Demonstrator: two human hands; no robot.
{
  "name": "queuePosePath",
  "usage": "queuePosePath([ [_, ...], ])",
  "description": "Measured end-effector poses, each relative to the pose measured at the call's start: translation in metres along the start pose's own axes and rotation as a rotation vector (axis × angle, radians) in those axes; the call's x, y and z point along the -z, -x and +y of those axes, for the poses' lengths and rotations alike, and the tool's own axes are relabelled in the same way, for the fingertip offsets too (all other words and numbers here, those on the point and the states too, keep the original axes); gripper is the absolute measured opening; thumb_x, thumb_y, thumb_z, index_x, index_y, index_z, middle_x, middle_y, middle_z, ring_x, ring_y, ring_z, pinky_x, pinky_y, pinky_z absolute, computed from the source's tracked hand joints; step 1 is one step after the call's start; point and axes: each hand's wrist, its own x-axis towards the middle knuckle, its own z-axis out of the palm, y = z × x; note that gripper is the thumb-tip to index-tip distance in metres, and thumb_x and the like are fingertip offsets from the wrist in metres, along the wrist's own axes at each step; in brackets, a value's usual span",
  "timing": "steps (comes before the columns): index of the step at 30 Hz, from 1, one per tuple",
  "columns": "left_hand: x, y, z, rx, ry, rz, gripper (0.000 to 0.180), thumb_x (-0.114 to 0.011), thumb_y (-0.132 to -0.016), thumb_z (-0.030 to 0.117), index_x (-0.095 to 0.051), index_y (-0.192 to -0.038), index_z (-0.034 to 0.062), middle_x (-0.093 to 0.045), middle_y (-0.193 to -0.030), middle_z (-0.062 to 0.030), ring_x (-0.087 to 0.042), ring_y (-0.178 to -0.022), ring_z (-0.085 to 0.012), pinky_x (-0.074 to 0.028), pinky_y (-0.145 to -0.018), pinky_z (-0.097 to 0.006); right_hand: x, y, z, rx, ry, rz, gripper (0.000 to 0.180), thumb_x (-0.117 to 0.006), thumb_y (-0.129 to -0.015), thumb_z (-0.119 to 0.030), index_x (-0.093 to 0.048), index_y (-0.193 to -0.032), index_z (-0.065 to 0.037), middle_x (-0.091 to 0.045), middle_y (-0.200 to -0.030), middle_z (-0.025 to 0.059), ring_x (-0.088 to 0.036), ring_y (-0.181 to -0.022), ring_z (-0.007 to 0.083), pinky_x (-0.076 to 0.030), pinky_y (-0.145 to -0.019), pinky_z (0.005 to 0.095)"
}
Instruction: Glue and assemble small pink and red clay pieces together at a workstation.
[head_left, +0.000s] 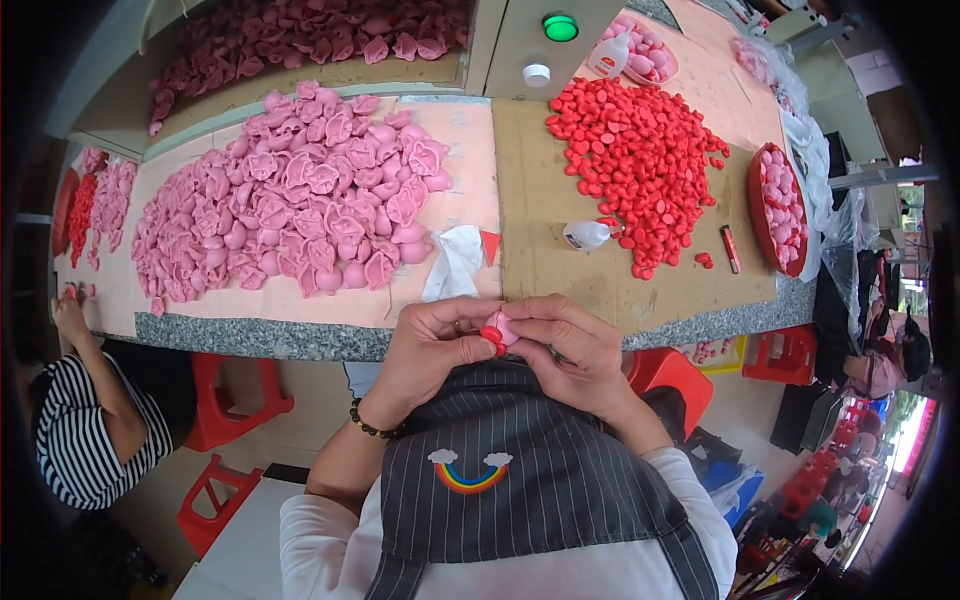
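Note:
My left hand (425, 345) and my right hand (575, 350) meet at the table's front edge. Between their fingertips is a small moulded piece, its pink part (507, 328) rounded and its red part (495, 340) smaller. Both hands are closed on it, fingers hiding much of its shape. Beyond my left hand spreads a big heap of pink moulded pieces (300, 190), some domed, some ruffled. A heap of small red pieces (640, 160) lies beyond my right hand. A white squeeze bottle (587, 235) rests on its side at that heap's near edge.
Near my hands lie a white cloth (455, 262) and a red triangular scrap (491, 247). To the right are a red pen-like tool (730, 250) and a red bowl (757, 225) of pink pieces. A cabinet (508, 55) with a green light stands behind. Another person (100, 430) sits at left.

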Motion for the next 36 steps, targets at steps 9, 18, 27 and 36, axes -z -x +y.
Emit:
queuePosePath([
  [9, 0.004, -0.001, -0.006, -0.059, -0.143, 0.006, 0.04, -0.072, -0.076, 0.0, -0.061, -0.115, -0.0039, -0.065, -0.107, -0.0115, -0.063, -0.095, -0.0167, -0.052, -0.083, -0.027, 0.001, 0.003, 0.002, -0.043, -0.027, -0.041, 0.023, -0.071, -0.07, 0.01, -0.068, -0.093, 0.005, -0.065, -0.098, 0.0159, -0.066, -0.087, 0.0255, -0.054, -0.074, 0.0295],
  [18, -0.014, -0.004, -0.001, 0.026, 0.257, 0.029, 0.043, -0.057, -0.092, 0.01, -0.046, -0.132, -0.0003, -0.06, -0.116, -0.0122, -0.061, -0.104, -0.0203, -0.052, -0.088, -0.034, -0.01, -0.005, -0.004, -0.004, 0.043, 0.112, 0.035, -0.076, -0.067, 0.006, -0.063, -0.099, 0.002, -0.063, -0.099, 0.0156, -0.064, -0.088, 0.0276, -0.052, -0.074, 0.0307],
  [27, -0.011, -0.004, -0.003, 0.027, 0.299, 0.018, 0.035, -0.058, -0.092, 0.009, -0.052, -0.125, -0.001, -0.063, -0.107, -0.0111, -0.063, -0.096, -0.0177, -0.055, -0.083, -0.033, -0.011, 0.001, 0.012, 0.212, 0.178, 0.201, 0.023, -0.075, -0.064, 0.009, -0.063, -0.083, 0.004, -0.063, -0.085, 0.0145, -0.062, -0.071, 0.025, -0.049, -0.06, 0.0311],
  [36, -0.009, -0.002, 0.002, -0.114, -0.055, 0.003, 0.039, -0.067, -0.086, 0.012, -0.056, -0.121, -0.0015, -0.063, -0.108, -0.0131, -0.062, -0.099, -0.02, -0.052, -0.087, -0.034, -0.01, 0.006, 0.012, 0.061, -0.007, 0.219, 0.016, -0.074, -0.069, 0.007, -0.065, -0.082, 0.005, -0.064, -0.087, 0.0141, -0.063, -0.073, 0.0215, -0.051, -0.063, 0.0287],
])
